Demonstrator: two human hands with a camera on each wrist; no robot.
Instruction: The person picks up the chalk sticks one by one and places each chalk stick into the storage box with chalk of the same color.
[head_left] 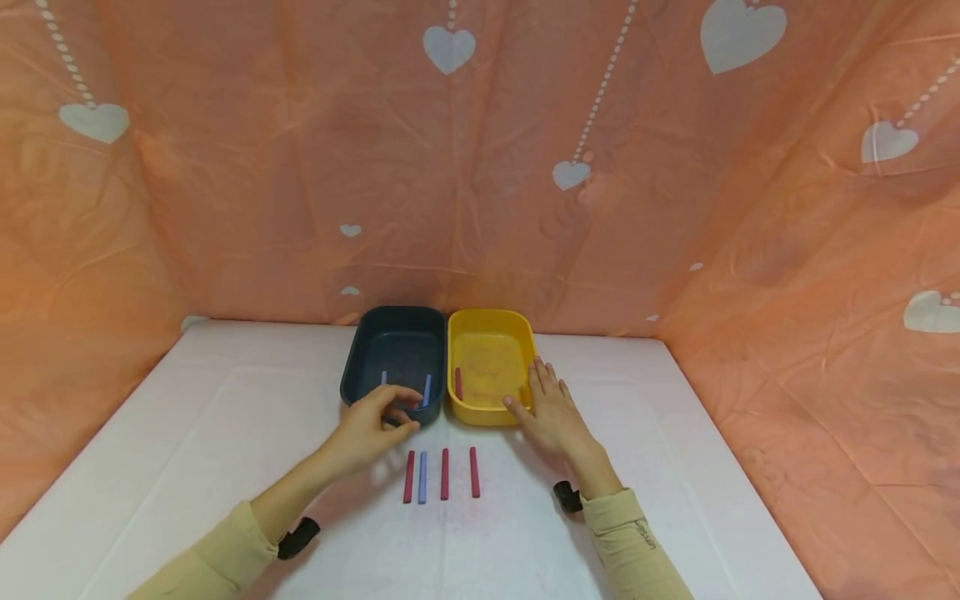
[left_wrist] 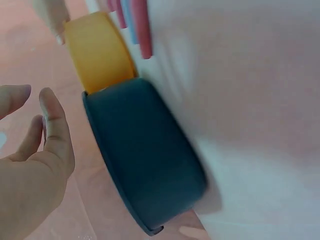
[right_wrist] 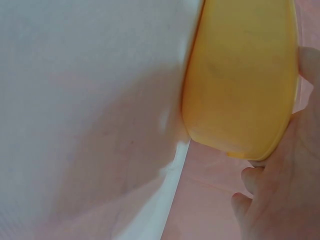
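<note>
Four sticks (head_left: 441, 475), three red and one blue, are lying in a row on the desk (head_left: 225, 467) nearest the person. Beyond them the left hand (head_left: 375, 425) is hovering over the near rim of the dark blue tray (head_left: 397, 333), fingers loosely curled, apparently holding nothing. The right hand (head_left: 551, 408) is resting flat and open against the yellow tray (head_left: 491, 329). Risk: a red stick dropping into blue, or the right hand nudging the light yellow tray askew.

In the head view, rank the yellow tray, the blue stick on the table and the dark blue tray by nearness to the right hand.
1. Yellow tray, touching the right hand.
2. Blue stick, lower left on the table.
3. Dark blue tray, farther left.
</note>
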